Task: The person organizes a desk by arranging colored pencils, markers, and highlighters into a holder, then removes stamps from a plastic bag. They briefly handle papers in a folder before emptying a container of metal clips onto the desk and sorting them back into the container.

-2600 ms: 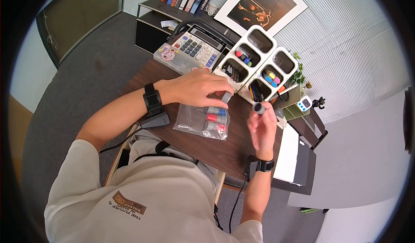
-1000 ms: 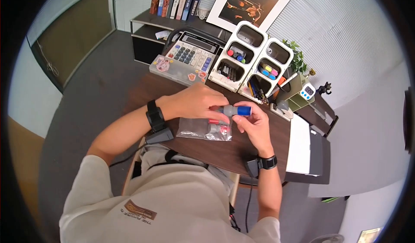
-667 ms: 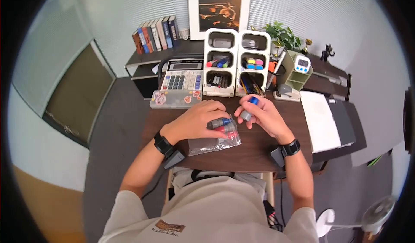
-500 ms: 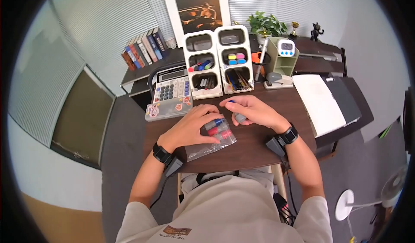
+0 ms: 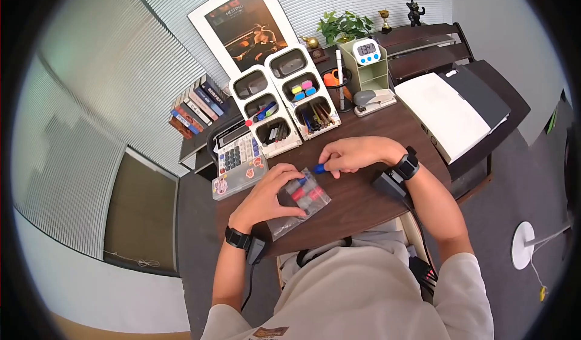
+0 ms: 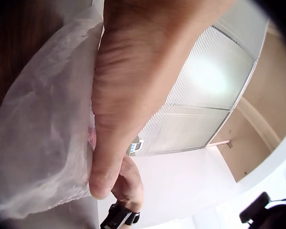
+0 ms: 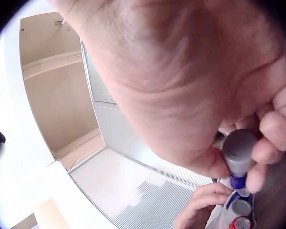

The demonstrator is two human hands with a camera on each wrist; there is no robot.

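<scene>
My right hand (image 5: 360, 153) pinches a small blue-and-grey bottle (image 5: 319, 168) at the far edge of a clear zip bag (image 5: 287, 224). In the right wrist view, its grey end (image 7: 240, 145) faces the camera, and its blue end points at the bag. My left hand (image 5: 263, 202) holds the bag on the desk, thumb on the near side and fingers on the far side. Inside the bag lie several similar bottles, including a red one (image 5: 315, 193). From the left wrist, the thumb (image 6: 107, 176) lies against the plastic and hides most of the contents.
Behind the hands stands a white pen organizer (image 5: 284, 101) with markers and pencils in its compartments. A calculator (image 5: 237, 156) and a stickered pencil case (image 5: 239, 179) are at the left. A stapler (image 5: 372, 101) and white papers (image 5: 445, 113) lie to the right.
The right hand came from beside the organizer to the bag and turned the bottle until its blue end faced the bag. The left hand stayed at the bag. The head view swung around.
</scene>
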